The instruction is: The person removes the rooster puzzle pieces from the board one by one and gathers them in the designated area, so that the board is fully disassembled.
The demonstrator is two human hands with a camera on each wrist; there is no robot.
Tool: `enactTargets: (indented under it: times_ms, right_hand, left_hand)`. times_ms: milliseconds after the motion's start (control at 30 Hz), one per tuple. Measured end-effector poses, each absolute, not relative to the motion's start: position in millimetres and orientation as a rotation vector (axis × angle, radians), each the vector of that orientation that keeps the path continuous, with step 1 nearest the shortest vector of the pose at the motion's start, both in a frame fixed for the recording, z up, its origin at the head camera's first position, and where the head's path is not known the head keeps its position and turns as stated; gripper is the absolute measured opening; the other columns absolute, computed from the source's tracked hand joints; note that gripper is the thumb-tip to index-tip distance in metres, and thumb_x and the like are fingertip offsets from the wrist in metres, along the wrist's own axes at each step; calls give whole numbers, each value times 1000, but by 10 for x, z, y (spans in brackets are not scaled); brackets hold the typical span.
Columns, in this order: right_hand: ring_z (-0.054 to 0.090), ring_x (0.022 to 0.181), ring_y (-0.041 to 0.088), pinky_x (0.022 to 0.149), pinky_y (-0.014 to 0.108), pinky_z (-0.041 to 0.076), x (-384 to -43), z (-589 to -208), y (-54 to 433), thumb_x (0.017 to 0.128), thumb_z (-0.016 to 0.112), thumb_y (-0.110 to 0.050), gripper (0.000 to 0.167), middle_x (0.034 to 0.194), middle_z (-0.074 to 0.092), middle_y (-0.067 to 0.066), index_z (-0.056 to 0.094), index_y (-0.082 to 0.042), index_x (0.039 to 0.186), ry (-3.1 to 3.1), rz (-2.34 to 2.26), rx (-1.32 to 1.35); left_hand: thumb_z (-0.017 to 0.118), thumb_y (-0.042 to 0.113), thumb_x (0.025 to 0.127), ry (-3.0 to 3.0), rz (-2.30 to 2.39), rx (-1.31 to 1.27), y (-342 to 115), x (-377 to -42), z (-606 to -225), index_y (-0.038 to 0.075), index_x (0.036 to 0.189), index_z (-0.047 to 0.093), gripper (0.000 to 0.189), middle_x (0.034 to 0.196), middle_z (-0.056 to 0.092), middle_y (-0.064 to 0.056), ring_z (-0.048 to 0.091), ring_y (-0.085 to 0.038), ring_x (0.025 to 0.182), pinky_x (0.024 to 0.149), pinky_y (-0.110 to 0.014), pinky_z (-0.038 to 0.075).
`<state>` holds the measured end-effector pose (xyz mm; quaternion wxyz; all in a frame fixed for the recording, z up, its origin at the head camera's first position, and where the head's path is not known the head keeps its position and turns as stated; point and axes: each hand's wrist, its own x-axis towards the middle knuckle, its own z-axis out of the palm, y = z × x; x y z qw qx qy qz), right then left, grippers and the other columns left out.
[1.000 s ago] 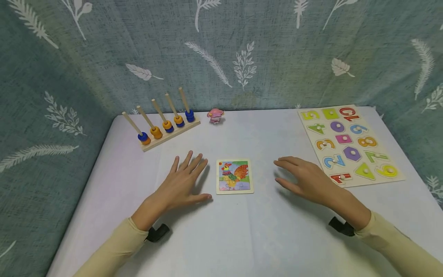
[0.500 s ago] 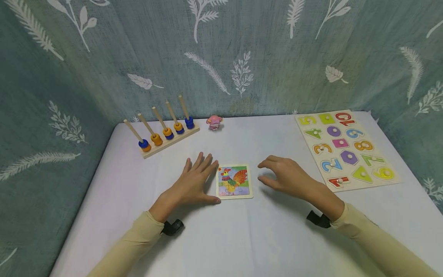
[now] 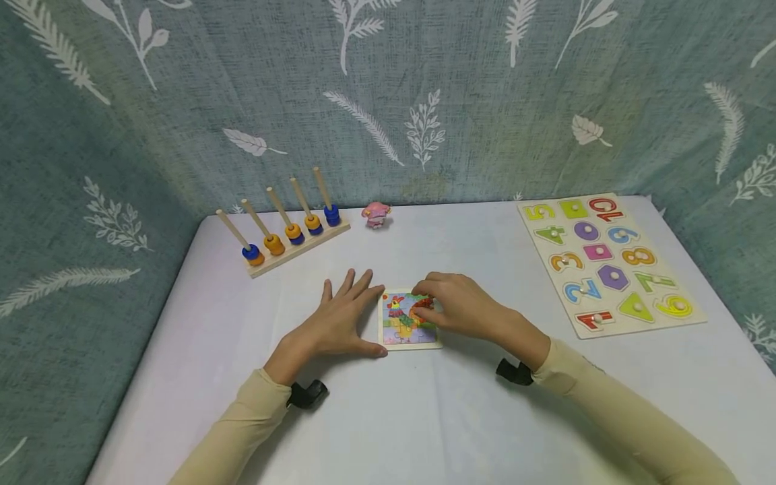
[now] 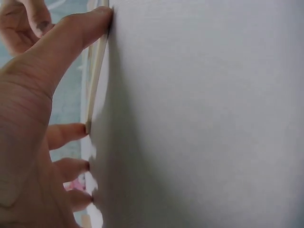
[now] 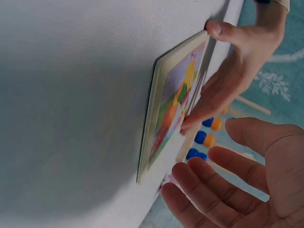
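Note:
A small square jigsaw puzzle (image 3: 403, 328) with a rooster picture in a pale wooden frame lies flat on the white table. My left hand (image 3: 338, 325) is spread at its left side. In the left wrist view, the thumb and index finger of that hand (image 4: 28, 109) touch the frame's edge (image 4: 97, 78). Over the puzzle's right part hangs my right hand (image 3: 467, 308), hiding some of the rooster's tail. The right wrist view has the puzzle (image 5: 178, 99) apart from the loosely bent fingers of my right hand (image 5: 285, 175), which hold nothing.
A wooden counting rack (image 3: 300, 249) with blue and orange rings stands at the back left. Near the back edge sits a pink figurine (image 3: 376, 214). On the right lies a number-and-shape peg board (image 3: 612, 266). A patterned cloth (image 3: 473, 101) hangs behind the table.
My right hand has moved left from beside the peg board to over the puzzle. My left hand has moved right to the puzzle's left edge. The puzzle has stayed about in place.

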<state>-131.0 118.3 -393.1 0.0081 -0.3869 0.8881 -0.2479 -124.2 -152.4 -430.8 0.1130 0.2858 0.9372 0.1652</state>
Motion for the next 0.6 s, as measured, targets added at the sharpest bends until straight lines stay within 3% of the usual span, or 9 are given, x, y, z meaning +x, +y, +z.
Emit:
enactTargets:
  times_ms: [433, 600]
  right_hand:
    - [52, 71, 10, 68, 30, 46, -1555, -3998, 839, 91, 72, -22, 23, 92, 66, 3, 74, -7, 109, 2723, -688, -1179]
    - [54, 72, 11, 66, 28, 46, -1636, -4053, 744, 91, 72, -20, 20, 92, 65, 2, 74, -8, 107, 2720, -672, -1165]
  left_hand:
    - [81, 69, 67, 2726, 585, 771, -1581, -1323, -4309, 20, 157, 34, 113, 167, 10, -9, 0, -42, 150, 106, -77, -4]
    - [83, 67, 66, 2707, 580, 745, -1578, -1362, -4304, 21, 157, 34, 113, 167, 10, -7, -1, -39, 151, 105, -77, -7]
